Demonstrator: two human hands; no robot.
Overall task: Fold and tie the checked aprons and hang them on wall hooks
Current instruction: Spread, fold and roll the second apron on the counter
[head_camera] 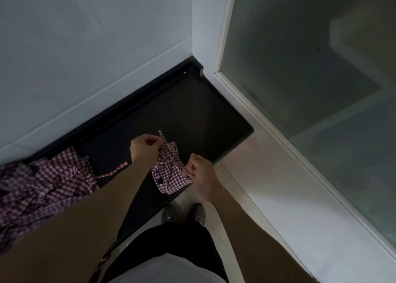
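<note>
A small folded red-and-white checked apron bundle [170,173] lies at the front edge of a black counter [203,119], with its strap crossed and knotted over it. My left hand [144,146] pinches one strap end at the bundle's far corner; the strap tip sticks up past my fingers. At the bundle's near right side, my right hand [200,171] pinches the other strap end. A heap of loose checked aprons [42,188] lies on the counter to the left, one thin strap [113,171] trailing from it toward my left forearm.
A white wall [85,47] runs behind the counter and meets a white-framed frosted glass panel [310,79] on the right. Pale tiled floor [267,186] lies below, with my two shoes [184,214] by the counter's edge. No wall hooks are in view.
</note>
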